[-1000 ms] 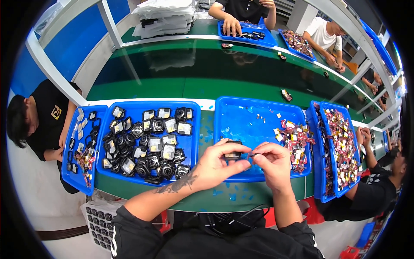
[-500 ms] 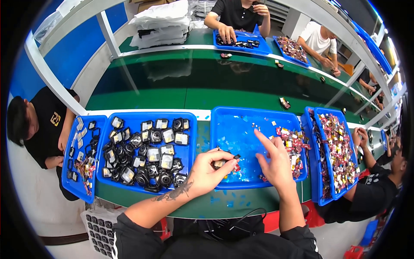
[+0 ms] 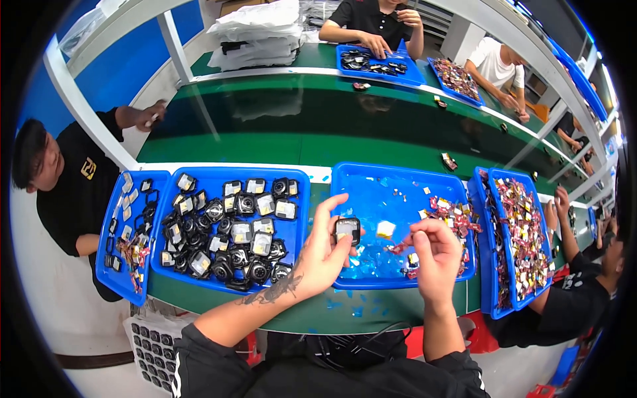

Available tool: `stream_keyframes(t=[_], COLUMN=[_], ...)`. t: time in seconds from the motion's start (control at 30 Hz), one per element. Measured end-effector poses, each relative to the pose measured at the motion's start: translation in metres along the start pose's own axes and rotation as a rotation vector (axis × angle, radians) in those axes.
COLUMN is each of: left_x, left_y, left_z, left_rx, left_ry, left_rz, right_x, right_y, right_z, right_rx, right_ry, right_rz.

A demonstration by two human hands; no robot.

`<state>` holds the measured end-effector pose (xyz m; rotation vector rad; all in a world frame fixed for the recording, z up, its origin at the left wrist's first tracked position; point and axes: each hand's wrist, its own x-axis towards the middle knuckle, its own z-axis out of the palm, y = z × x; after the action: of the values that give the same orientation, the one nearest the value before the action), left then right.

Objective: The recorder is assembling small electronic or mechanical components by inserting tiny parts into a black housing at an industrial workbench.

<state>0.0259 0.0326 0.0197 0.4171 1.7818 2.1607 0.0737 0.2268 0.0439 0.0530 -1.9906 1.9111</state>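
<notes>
My left hand (image 3: 320,255) grips a small black watch-like case (image 3: 347,231) between thumb and fingers, its index finger stretched upward. The case's pale grey inside faces up. To the right, my right hand (image 3: 436,255) is closed in a pinch on a small red circuit piece (image 3: 399,249). Just beyond that piece shows a pale yellow-white square (image 3: 385,229); I cannot tell whether the two are joined. Both hands are over a blue tray (image 3: 361,170) holding thin blue film scraps and a heap of red circuit pieces (image 3: 451,215) on its right side.
Left of my hands, a blue tray (image 3: 306,199) holds many black cases; a narrower tray (image 3: 106,232) of mixed parts adjoins it. Stacked trays of circuit pieces (image 3: 521,232) stand right. Beyond runs a green conveyor belt (image 3: 265,142). Co-workers sit around; one at left (image 3: 89,172) extends an arm.
My left hand has turned the case face-up. My right hand has gone from outstretched fingers to a pinch on the red circuit piece. The co-worker at left has raised an arm toward the belt.
</notes>
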Motion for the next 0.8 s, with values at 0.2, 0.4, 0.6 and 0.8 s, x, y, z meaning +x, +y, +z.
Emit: stream_keyframes(t=[0.2,0.4,0.6,0.8], left_x=[0.005,-0.002,0.001,0.003], left_y=[-0.003,0.02,0.008,0.0], left_z=[-0.011,-0.005,-0.004,-0.008], left_rx=[0.307,0.164,-0.047,-0.233], left_ry=[-0.035,-0.054,-0.112,0.019], left_rz=[0.165,-0.015,0.296,0.15], right_x=[-0.002,-0.004,-0.006,-0.001], right_y=[-0.003,-0.004,0.005,-0.006], right_z=[-0.007,0.017,0.031,0.029], right_rx=[-0.238,-0.01,0.452,0.131], right_ry=[-0.319,-0.35,-0.118,-0.113], right_rz=[0.118,0.288,0.339,0.121])
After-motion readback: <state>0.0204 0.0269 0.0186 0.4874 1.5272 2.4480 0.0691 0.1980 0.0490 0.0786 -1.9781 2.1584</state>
